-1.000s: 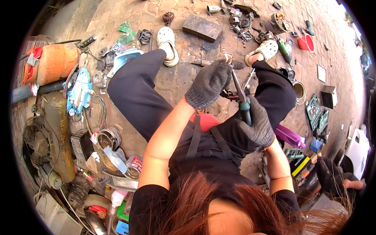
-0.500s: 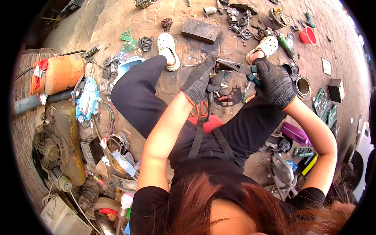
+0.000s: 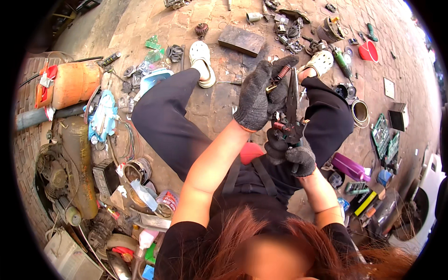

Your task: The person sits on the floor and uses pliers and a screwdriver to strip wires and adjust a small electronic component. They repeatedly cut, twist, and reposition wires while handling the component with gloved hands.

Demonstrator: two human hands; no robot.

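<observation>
One copper-coloured coil (image 3: pixel 282 72) is up in front of the person, above the paved ground (image 3: pixel 224 105) between the spread legs. The left hand (image 3: pixel 255 95), in a dark grey glove, has its fingers closed around the coil. Just right of it stand the pliers (image 3: pixel 292 100), their long nose pointing away from the body; whether the tips touch the coil is hard to tell. The right hand (image 3: pixel 301 158), gloved alike, is clenched about the pliers near their lower end. A second reddish coil (image 3: pixel 280 126) shows beside the pliers' joint; what supports it is unclear.

Farther out, the person's feet wear pale clogs (image 3: pixel 199 53), with a dark rectangular block (image 3: pixel 241 40) on the ground between and beyond them. Past the right foot lie a green grinder (image 3: pixel 343 64) and a red bucket (image 3: pixel 368 51). A purple bottle (image 3: pixel 350 168) lies by the right forearm. Over to the left are a blue bag (image 3: pixel 102 114), an orange tank (image 3: pixel 77 86) and, nearer the body, an open tin (image 3: pixel 138 170).
</observation>
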